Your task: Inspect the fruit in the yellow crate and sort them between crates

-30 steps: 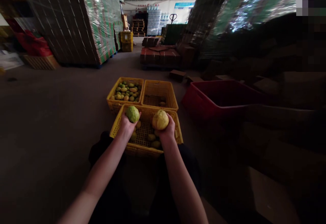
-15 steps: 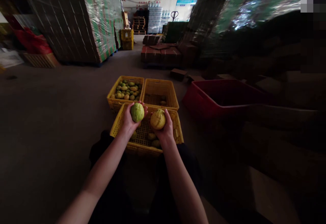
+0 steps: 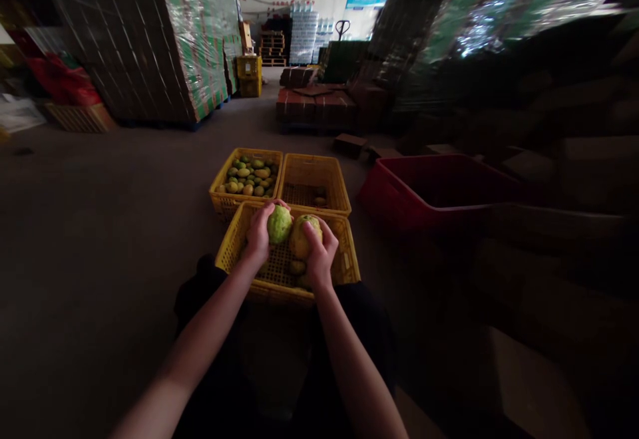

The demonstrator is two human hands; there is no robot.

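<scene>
My left hand (image 3: 259,231) is wrapped around a round, pale green fruit (image 3: 279,225). In my right hand (image 3: 322,247) is a yellowish fruit (image 3: 301,237), its near side partly covered by my thumb and fingers. The two fruits are close together above the near yellow crate (image 3: 349,253). A few more fruits, among them a small yellowish one (image 3: 297,267), lie on that crate's slotted bottom, partly hidden by my hands. The exact kind of fruit cannot be made out.
Behind stand a yellow crate (image 3: 213,189) full of green and yellow fruits and another yellow crate (image 3: 344,186) with a few in it. A large red bin (image 3: 399,189) is to the right. Wrapped stacks of cartons (image 3: 192,46) rise at the left and right.
Both hands have turned inward, bringing the two fruits nearer each other. The green fruit has shifted right; the yellowish one moved slightly left and is rotated in my right hand.
</scene>
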